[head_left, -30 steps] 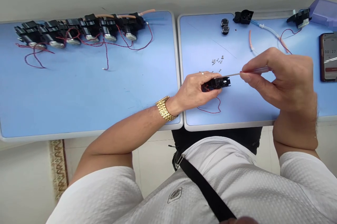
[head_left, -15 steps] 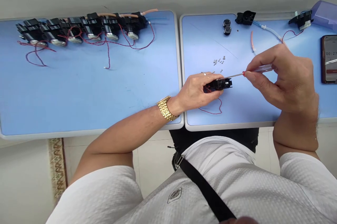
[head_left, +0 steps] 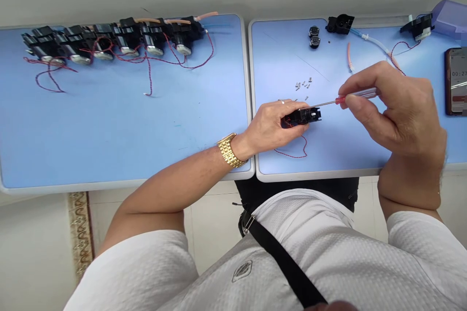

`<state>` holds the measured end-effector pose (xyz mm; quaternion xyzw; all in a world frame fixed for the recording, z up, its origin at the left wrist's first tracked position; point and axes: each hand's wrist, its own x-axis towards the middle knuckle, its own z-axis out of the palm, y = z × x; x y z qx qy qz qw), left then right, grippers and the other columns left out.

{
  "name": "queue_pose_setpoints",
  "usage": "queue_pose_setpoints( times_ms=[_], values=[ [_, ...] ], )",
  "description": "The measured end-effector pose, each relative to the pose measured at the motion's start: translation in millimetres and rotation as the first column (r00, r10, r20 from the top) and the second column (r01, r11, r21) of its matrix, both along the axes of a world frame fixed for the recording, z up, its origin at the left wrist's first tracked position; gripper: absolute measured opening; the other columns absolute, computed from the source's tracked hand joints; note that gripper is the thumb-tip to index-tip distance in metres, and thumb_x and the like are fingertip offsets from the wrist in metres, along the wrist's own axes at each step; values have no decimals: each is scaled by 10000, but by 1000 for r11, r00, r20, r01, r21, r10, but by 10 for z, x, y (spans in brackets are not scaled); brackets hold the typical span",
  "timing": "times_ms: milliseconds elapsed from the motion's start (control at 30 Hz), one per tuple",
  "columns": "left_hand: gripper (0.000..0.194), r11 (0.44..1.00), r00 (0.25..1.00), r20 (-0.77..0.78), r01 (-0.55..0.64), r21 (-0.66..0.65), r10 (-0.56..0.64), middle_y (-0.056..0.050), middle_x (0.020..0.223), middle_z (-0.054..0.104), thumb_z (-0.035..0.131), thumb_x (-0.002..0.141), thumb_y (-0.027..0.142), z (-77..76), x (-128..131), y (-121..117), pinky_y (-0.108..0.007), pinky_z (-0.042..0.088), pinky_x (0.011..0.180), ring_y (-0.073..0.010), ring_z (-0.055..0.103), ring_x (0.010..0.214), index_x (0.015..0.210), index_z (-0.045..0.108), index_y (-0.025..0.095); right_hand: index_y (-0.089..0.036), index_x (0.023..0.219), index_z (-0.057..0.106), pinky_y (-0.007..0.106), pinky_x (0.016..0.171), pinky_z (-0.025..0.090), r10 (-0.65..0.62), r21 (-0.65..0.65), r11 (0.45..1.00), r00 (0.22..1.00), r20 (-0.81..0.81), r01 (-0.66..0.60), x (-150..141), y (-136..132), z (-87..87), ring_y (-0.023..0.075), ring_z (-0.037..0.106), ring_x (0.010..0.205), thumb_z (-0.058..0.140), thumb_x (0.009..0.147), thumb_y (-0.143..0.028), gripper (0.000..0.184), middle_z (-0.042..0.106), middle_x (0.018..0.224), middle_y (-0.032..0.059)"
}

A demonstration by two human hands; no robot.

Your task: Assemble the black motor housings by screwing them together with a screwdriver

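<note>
My left hand (head_left: 272, 123) is closed around a small black plastic motor unit (head_left: 308, 116), with a twisted red wire (head_left: 305, 150) trailing from beneath it onto the table. In my right hand (head_left: 397, 111) is a screwdriver (head_left: 359, 97) with a clear and red handle, held between thumb and fingers. Its thin shaft points left and reaches the upper edge of the unit by my left fingertips; the exact contact of the tip is hidden. Just behind the unit lie several small loose screws (head_left: 302, 84).
Several black motor units (head_left: 126, 38) with red wires and tubes line the left table's back. On the right table are small black round parts (head_left: 314, 37), a black housing (head_left: 340, 24) with tubing, another motor unit (head_left: 418, 27), a purple bin (head_left: 450, 19) and a phone (head_left: 456, 82).
My right fingers have shifted and rolled on the screwdriver handle, showing more of its red part. My left hand and the black unit stay nearly still.
</note>
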<state>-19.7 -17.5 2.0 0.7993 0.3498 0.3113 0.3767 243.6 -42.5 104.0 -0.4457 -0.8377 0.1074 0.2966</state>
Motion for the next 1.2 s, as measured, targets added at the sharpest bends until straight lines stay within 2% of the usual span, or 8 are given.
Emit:
queue_pose_setpoints(
  times_ms=[167,367,500,600,767,933,1067,1200],
  values=[
    [351,1000,1000,21,-14,-4,14,-48,1034,863,784,948,333,-34,4,-4,-304,603,866,-176,766,876,1272,851,217,-393,1040,718,385,632,594,-67,68,995,997,-31,70,-19,-31,-29,196,803,726,692,1096,-288,122,850,918,-116],
    [357,1000,1000,17,-6,-3,6,-50,1048,866,795,958,361,-54,-7,2,-299,601,836,-172,764,857,1285,840,223,-266,822,676,356,456,319,-77,277,958,997,4,73,41,102,-132,124,503,431,781,1078,-450,332,626,548,-83],
    [336,1000,999,34,3,9,-3,-51,1047,869,778,959,323,-31,2,2,-298,606,861,-177,781,895,1271,845,216,-293,1094,740,322,600,544,-29,83,996,998,-56,34,23,76,-92,176,790,708,685,1127,-414,137,812,837,-50],
    [326,1000,999,48,1,18,-2,-46,1024,864,768,950,290,-15,14,-1,-297,606,878,-174,777,893,1254,852,206,-348,1207,723,350,717,655,0,-1,1000,998,-70,0,2,18,-41,203,850,868,710,1081,-300,135,849,1053,-53],
    [324,1000,1000,20,-8,-20,8,-38,1012,859,783,947,307,-2,13,-3,-301,601,855,-173,763,869,1251,852,220,-355,1013,718,368,613,593,-17,116,993,1000,-6,17,12,22,-61,203,827,761,763,1068,-238,137,834,907,-88],
    [341,998,999,45,-11,-55,13,-54,1036,860,784,954,321,11,13,-10,-305,609,860,-182,781,907,1270,849,209,-291,862,672,388,461,374,-99,227,969,995,6,95,52,104,-148,199,721,535,773,1081,-492,314,722,631,-66],
    [319,999,999,49,-2,-32,3,-42,961,832,758,961,291,19,20,-16,-303,601,834,-170,750,832,1253,852,204,-325,1148,724,389,652,608,-82,25,996,996,-18,82,42,76,-108,238,861,806,680,1120,-361,63,838,883,-46],
    [313,1000,999,50,2,-16,-1,-33,933,820,751,959,283,18,23,-14,-304,597,832,-167,739,815,1246,847,202,-337,1142,719,367,660,656,5,7,1000,993,-117,-4,12,28,-73,221,858,809,759,1033,-263,137,856,994,-42]
  ],
)
